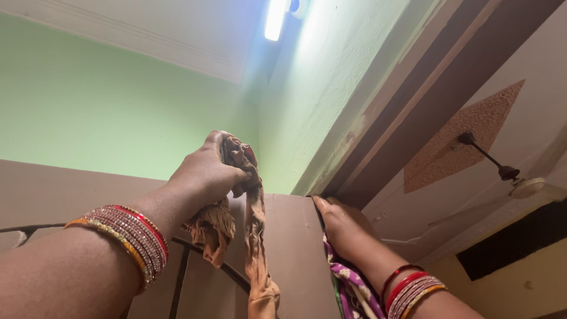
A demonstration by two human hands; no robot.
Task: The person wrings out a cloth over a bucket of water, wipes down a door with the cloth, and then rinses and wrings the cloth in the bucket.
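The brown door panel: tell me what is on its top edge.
On the top edge of the brown door panel, the left hand grips a tan cloth that hangs down its face; the right hand holds the corner. The edge under both hands is covered.

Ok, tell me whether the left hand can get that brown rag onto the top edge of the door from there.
Probably yes: the left hand already holds the brown rag at the door's top edge, nothing between.
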